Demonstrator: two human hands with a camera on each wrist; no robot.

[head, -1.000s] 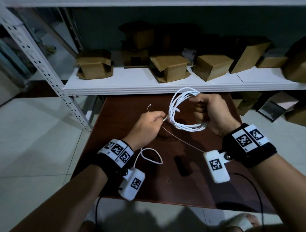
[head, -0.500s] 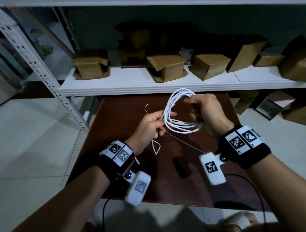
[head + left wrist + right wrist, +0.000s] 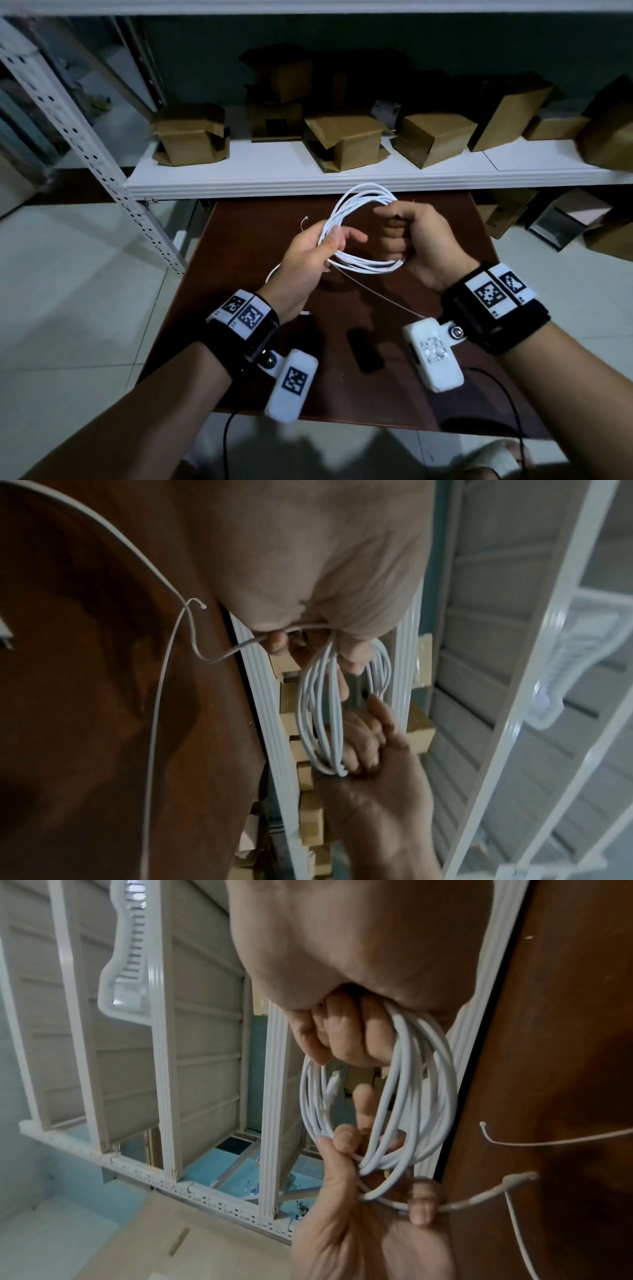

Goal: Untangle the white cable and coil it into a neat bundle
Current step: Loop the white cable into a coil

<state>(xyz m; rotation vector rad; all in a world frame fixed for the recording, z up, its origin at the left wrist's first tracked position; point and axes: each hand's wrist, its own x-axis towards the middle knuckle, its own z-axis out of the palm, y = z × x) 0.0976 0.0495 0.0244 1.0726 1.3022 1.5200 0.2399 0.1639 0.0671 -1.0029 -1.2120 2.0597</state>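
Observation:
The white cable (image 3: 356,202) is wound into a coil of several loops, held in the air above a dark brown table (image 3: 239,226). My right hand (image 3: 407,236) grips the coil's right side in a closed fist, as the right wrist view shows on the coil (image 3: 421,1069). My left hand (image 3: 318,246) pinches the coil's left side between thumb and fingers, with the index finger stretched out. The left wrist view shows the loops (image 3: 318,710) hanging from my left fingers (image 3: 356,653) down to the right hand (image 3: 369,739). A short loose tail (image 3: 274,272) curls out behind my left hand.
A thin pale wire (image 3: 376,294) lies across the table, its tip (image 3: 306,218) curled up at the left. A small black object (image 3: 364,353) lies near the front. Behind runs a white shelf (image 3: 308,178) with several cardboard boxes (image 3: 191,137). Tiled floor surrounds the table.
My left hand brought the free length up to the coil and now holds the coil's left side. The hanging loop below my left wrist is gone. The right fist stayed on the coil.

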